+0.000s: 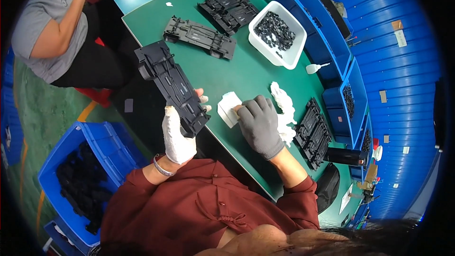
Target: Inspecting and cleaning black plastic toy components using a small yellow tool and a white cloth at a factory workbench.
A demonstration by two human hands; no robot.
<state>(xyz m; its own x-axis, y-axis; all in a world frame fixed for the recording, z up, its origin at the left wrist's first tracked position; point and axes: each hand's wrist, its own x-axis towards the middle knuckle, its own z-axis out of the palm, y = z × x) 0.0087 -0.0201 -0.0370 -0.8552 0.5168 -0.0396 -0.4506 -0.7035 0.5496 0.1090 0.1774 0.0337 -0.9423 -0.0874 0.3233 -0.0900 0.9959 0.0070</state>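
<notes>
My left hand point(176, 135), in a white glove with bare fingertips, grips the near end of a black toy car chassis point(173, 83). The chassis is tilted, its moulded underside facing up, over the table's left edge. My right hand point(259, 125) wears a grey glove and is curled, thumb and forefinger together at the edge of a small white paper pad point(229, 109) on the table. Whatever those fingers pinch is hidden. Just right of that hand lies a crumpled white cloth or glove point(283, 109).
More chassis lie on the green table point(256, 83): a dark grey one point(201, 37), black ones point(227, 12) behind it and others point(313, 132) at right. A white tub point(299, 50) holds small black parts. Blue bins point(339, 99) line the right; a blue crate point(52, 161) stands lower left. Someone point(57, 38) is at far left.
</notes>
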